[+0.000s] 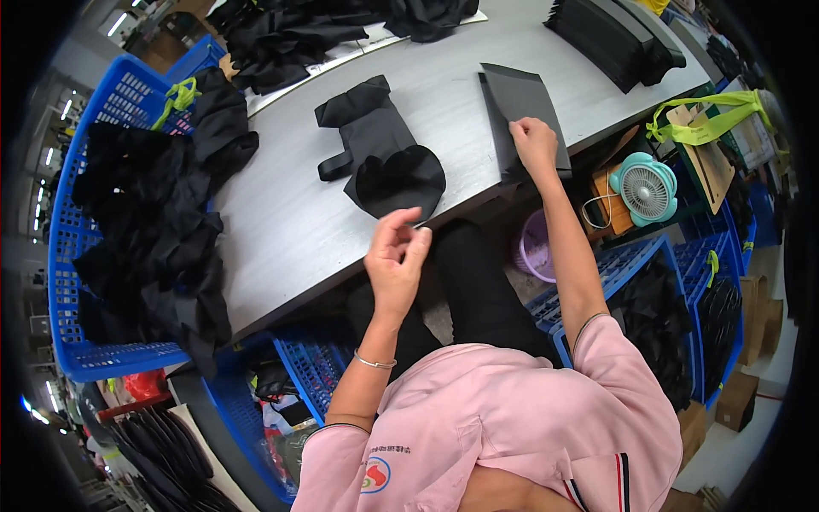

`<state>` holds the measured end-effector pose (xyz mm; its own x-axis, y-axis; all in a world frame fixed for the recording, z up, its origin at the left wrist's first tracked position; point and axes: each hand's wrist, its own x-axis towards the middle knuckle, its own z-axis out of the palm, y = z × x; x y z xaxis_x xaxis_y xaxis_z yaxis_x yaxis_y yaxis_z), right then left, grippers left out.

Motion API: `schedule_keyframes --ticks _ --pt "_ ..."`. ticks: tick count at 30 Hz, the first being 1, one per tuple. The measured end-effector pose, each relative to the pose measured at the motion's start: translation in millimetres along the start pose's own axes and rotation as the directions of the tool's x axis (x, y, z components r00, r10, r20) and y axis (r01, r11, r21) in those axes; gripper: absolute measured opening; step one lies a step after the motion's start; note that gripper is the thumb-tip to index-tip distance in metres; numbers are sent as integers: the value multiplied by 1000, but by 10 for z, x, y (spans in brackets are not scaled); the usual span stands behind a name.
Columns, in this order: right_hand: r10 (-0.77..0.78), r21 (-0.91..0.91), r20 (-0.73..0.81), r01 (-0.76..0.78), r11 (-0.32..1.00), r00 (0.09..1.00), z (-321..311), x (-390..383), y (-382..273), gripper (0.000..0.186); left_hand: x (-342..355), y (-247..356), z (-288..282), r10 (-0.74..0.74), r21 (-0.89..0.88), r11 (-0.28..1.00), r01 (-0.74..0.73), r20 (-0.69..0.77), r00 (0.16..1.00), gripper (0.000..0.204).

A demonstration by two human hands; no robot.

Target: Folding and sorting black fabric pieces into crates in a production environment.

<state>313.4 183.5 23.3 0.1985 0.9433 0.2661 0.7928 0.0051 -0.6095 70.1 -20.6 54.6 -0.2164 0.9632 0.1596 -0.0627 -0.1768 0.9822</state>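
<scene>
A dark grey folded sheet (540,96) lies toward the right of the grey table (286,179), slanting down to its near edge, one layer resting over another. The right hand (536,147) is on its upper layer near the middle, fingers curled in; whether they pinch the sheet or merely rest on it, I cannot tell. To the left, well apart from the sheet, a black fabric piece (375,128) lies flat, with a folded far end, a small loop (334,166) sticking out from its left side and a broad rounded flap (411,175) near the table's front edge. Just beside that flap the left hand (397,260) is raised, its fingers loosely bent and parted from the thumb, with nothing between them; a bracelet (375,363) circles that wrist. At the table's far right corner stands a stack of black panels (597,38), and along the far side black cloth (299,38) is heaped on a white board. A blue basket (61,273) at the left end overflows with black fabric (141,222), a yellow-green tie (177,98) knotted on its rim. Right of the table, a turquoise fan (646,189) stands against a wooden box (611,203), near a purple bin (537,247) below table height. Farther out, at lower right, blue crates (621,263) hold more black material, with cardboard boxes (736,401) beyond.
</scene>
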Motion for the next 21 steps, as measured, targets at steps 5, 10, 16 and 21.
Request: schedule_keyframes --ticks 5,10,16,21 --pt "-420 -53 -308 425 903 854 -623 -874 -367 9 -103 -88 179 -192 -211 941 266 317 929 66" --pt "-582 195 -129 596 779 803 -981 -1907 -749 16 -130 -192 244 -236 -443 816 372 332 913 119" --pt "-541 528 38 443 724 840 -1009 -2399 -845 13 -300 -42 98 -148 -505 789 352 399 905 115" --pt "-351 565 128 223 794 928 -933 -2537 -883 10 -487 203 39 -170 -600 721 347 333 928 91"
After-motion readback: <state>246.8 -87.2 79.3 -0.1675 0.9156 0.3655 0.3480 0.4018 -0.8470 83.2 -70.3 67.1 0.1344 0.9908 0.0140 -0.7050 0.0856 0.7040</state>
